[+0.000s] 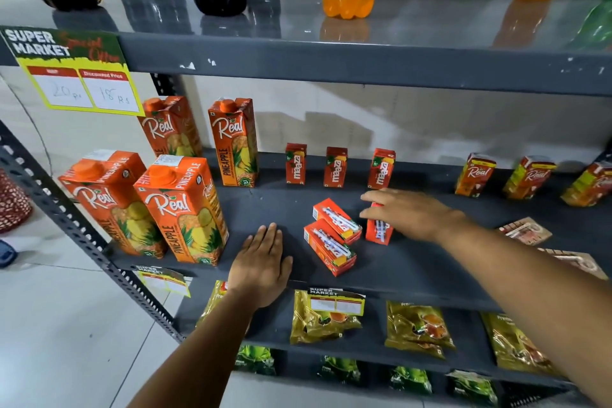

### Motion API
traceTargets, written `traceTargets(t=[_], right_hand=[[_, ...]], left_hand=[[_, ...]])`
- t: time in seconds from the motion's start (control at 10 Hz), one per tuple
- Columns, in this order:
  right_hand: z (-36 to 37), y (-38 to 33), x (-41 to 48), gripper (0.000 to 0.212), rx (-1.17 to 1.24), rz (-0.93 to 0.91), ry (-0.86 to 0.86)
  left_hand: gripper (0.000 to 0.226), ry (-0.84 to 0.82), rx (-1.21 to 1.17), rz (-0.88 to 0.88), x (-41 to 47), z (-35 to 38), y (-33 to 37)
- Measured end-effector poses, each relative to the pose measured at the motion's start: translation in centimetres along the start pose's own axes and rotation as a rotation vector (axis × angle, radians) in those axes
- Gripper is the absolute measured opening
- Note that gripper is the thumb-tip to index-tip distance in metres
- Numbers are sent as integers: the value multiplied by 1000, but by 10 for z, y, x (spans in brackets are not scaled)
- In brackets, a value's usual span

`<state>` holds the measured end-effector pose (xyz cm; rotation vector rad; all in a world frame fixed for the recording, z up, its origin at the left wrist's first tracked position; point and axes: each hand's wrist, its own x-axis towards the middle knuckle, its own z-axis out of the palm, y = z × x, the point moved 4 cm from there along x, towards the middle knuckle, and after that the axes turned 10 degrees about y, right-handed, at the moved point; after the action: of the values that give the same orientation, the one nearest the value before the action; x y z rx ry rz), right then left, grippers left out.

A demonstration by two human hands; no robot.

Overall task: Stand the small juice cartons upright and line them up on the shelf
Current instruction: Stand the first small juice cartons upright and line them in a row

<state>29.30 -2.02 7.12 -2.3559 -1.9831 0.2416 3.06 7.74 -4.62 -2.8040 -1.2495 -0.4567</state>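
Right hand (409, 214): fingers curled over the top of a small carton (379, 231), gripping it; the carton stands upright on the middle shelf (430, 262), a little tilted. Left hand (263, 262): fingers straight and together, released, palm flat on the shelf near its front edge, holding nothing.

Two small cartons (334, 237) lie flat between the hands, side by side and touching, straws facing up. Behind them, three small cartons (335, 167) stand upright in a spaced row at the back of the shelf. Three more small cartons (528, 177) of another brand stand at the back right. Four tall pineapple cartons (180, 205) stand at the left end. Flat packets (525, 230) lie at the right.
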Motion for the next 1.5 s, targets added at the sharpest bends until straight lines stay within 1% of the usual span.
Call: traceTargets(t=[0.1, 0.2, 0.3, 0.4, 0.5, 0.6, 0.7, 0.8, 0.9, 1.0, 1.1, 1.2, 1.3, 1.4, 1.5], right_hand=[[-2, 1, -5, 61, -38, -92, 1], [-14, 13, -2, 79, -177, -189, 29], [-22, 15, 3, 86, -232, -208, 8], [-30, 7, 7, 72, -250, -264, -13], [-35, 3, 11, 56, -250, -210, -18], [-36, 8, 15, 61, -291, 8, 5], [-35, 10, 14, 71, -199, 71, -34], [-33, 7, 16, 43, -179, 39, -71], [-31, 9, 19, 42, -196, 114, -35], [-27, 8, 19, 46, -164, 153, -38], [-35, -2, 18, 42, -120, 75, 116], [-44, -38, 11, 41, 48, -85, 381], [-23, -63, 5, 39, 103, -90, 290], [35, -76, -9, 58, 22, 122, 59], [64, -74, -21, 68, 22, 238, 50]], left_hand=[[66, 0, -7, 1, -1, 0, 0], [65, -3, -11, 4, 0, -1, 0], [65, -9, -11, 4, 0, -2, 0], [65, -16, -9, 1, 0, -2, 1], [65, -17, -12, -2, 0, -2, 1], [65, -21, -11, -4, 0, -2, 1], [65, -21, -12, -7, -1, -2, 1], [65, -29, -8, -8, 0, 0, 1], [65, -29, -7, -11, 0, 1, 0], [65, -28, -2, -12, 0, 0, 1], [66, -21, -2, -13, 0, 0, 1], [65, -15, -6, -10, -1, 0, 0], [65, -9, -14, -5, -1, -1, 1], [63, -7, -62, 8, 1, -2, -3], [62, -22, -68, 38, 2, -4, -7]])
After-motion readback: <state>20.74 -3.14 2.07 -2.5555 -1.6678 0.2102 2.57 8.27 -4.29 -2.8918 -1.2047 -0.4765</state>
